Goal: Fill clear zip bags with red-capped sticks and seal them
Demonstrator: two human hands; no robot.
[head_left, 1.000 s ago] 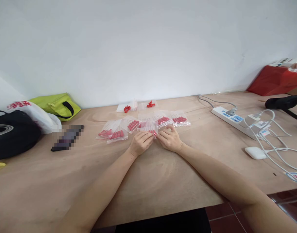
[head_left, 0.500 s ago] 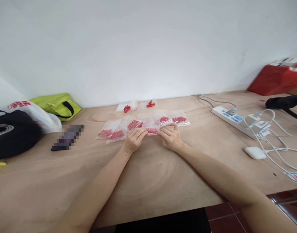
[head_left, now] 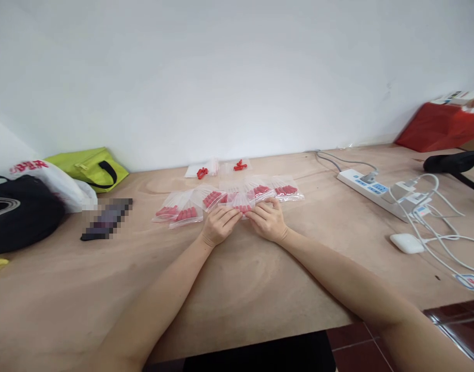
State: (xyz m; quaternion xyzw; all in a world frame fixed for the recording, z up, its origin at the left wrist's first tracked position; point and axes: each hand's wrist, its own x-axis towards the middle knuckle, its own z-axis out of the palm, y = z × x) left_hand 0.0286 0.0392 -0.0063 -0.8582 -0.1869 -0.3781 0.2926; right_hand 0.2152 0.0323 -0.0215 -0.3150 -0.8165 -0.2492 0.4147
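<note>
A clear plastic bag with red pieces (head_left: 242,208) lies at the middle front of an overlapping row of similar bags. My left hand (head_left: 221,225) pinches its lower left edge, and my right hand (head_left: 268,221) pinches the lower right edge; the fingertips are close together. To the left are bags with red pieces (head_left: 187,213), to the right another such bag (head_left: 286,190). Behind the row, near the wall, loose-looking red pieces (head_left: 202,173) rest on a stack of clear bags, and more red pieces (head_left: 240,165) lie beside them on clear plastic.
On the left are a black bag (head_left: 23,217), a white plastic bag (head_left: 66,188), a lime-green bag (head_left: 85,168) and a blurred-out dark object (head_left: 107,219). A power strip (head_left: 370,192) with white cables and a red bag (head_left: 440,126) stand right.
My two hands have moved closer together along the bag's front edge, the left one shifting right and the right one slightly left.
</note>
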